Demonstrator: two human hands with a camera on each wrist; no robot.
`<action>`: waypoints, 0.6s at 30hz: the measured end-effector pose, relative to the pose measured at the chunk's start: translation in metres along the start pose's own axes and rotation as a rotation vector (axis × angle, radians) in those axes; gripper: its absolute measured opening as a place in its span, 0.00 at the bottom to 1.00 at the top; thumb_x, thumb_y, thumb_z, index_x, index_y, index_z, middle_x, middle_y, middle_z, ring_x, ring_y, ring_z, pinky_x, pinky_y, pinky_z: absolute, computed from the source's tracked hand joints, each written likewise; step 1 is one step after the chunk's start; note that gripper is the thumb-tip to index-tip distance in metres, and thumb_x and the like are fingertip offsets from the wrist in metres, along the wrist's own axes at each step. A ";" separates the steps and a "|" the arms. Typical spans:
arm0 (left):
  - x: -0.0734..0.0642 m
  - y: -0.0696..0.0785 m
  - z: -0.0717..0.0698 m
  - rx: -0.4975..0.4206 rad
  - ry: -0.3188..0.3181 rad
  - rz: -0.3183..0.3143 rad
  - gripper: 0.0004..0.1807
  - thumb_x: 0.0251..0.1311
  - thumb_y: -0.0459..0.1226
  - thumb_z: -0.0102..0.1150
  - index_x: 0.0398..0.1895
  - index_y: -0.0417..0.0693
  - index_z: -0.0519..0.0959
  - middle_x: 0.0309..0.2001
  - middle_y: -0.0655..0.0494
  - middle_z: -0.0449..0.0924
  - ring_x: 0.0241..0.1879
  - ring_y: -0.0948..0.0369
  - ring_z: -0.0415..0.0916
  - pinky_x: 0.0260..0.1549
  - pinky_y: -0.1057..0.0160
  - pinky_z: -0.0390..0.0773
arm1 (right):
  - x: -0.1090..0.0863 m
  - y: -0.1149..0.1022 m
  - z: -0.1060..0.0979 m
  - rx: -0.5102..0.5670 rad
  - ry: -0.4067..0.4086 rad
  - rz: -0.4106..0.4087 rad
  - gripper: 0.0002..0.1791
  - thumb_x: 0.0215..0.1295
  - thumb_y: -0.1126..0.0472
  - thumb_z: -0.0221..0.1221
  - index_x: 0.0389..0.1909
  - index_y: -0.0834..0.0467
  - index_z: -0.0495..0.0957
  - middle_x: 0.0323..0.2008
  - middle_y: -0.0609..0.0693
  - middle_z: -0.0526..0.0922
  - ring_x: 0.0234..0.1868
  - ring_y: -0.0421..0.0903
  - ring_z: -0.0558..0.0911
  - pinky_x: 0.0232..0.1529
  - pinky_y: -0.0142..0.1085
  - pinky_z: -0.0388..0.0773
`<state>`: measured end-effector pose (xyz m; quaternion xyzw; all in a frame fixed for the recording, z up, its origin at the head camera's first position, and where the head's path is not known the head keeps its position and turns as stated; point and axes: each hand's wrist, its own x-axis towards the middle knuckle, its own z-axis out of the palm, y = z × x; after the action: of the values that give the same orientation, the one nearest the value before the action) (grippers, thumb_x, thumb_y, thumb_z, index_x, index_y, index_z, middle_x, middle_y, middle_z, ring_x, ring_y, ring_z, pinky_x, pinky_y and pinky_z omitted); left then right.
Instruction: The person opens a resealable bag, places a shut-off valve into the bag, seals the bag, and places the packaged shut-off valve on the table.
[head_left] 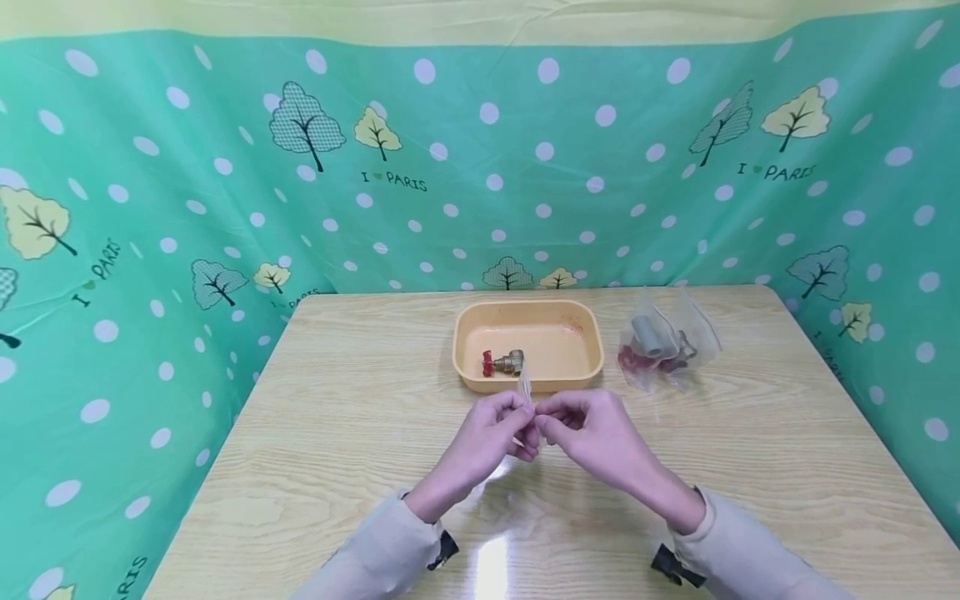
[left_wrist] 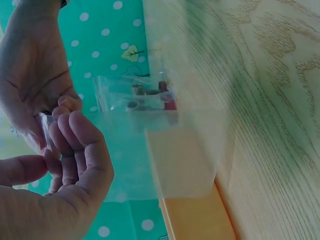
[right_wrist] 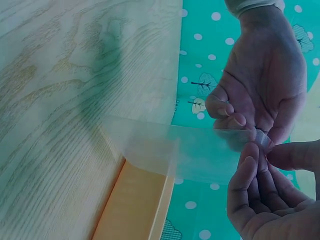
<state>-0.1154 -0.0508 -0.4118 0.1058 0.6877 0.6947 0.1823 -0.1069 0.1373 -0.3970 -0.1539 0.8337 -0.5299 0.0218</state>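
Note:
Both hands meet in front of the tray in the head view, fingertips close together at the top edge of a clear plastic bag [right_wrist: 195, 150]. My left hand [head_left: 489, 432] pinches that edge between thumb and fingers. From the other side my right hand [head_left: 594, 427] pinches the edge as well. Below the fingers the bag hangs flat and see-through, with nothing visible inside. Behind the hands, a small brass valve [head_left: 510, 362] with a red handwheel lies in the beige tray [head_left: 592, 379], near its front left corner.
Right of the tray, filled clear bags [head_left: 651, 346] hold a grey pipe piece and red and dark metal parts. Everything stands on a light wood table [head_left: 337, 417]. A green dotted curtain [head_left: 480, 167] surrounds the table at the back and sides.

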 end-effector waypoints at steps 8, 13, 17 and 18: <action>-0.001 -0.001 -0.002 0.015 -0.046 0.006 0.11 0.78 0.33 0.50 0.36 0.34 0.76 0.28 0.52 0.80 0.29 0.60 0.80 0.34 0.59 0.87 | 0.002 0.001 -0.003 0.021 -0.046 0.041 0.04 0.66 0.69 0.65 0.37 0.62 0.89 0.26 0.46 0.86 0.28 0.53 0.84 0.25 0.33 0.80; -0.001 -0.002 -0.003 0.025 -0.048 0.012 0.11 0.78 0.32 0.50 0.36 0.34 0.75 0.28 0.52 0.81 0.28 0.61 0.80 0.34 0.59 0.88 | 0.003 0.001 -0.005 0.021 -0.081 0.080 0.03 0.67 0.67 0.65 0.37 0.61 0.88 0.24 0.47 0.84 0.27 0.51 0.83 0.24 0.32 0.77; -0.001 -0.004 -0.004 0.023 -0.045 0.013 0.10 0.77 0.32 0.51 0.36 0.33 0.75 0.28 0.52 0.80 0.28 0.61 0.80 0.34 0.58 0.88 | 0.004 0.001 -0.006 0.014 -0.103 0.093 0.03 0.68 0.66 0.66 0.35 0.60 0.88 0.24 0.47 0.84 0.27 0.49 0.83 0.23 0.31 0.75; -0.001 -0.004 -0.004 0.023 -0.043 0.011 0.10 0.77 0.32 0.51 0.36 0.33 0.75 0.29 0.52 0.80 0.28 0.61 0.80 0.35 0.58 0.88 | 0.004 0.001 -0.006 0.013 -0.107 0.094 0.04 0.68 0.66 0.66 0.35 0.60 0.88 0.24 0.47 0.84 0.27 0.49 0.83 0.23 0.31 0.75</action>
<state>-0.1154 -0.0546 -0.4152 0.1266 0.6911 0.6852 0.1920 -0.1120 0.1417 -0.3946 -0.1427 0.8343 -0.5245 0.0923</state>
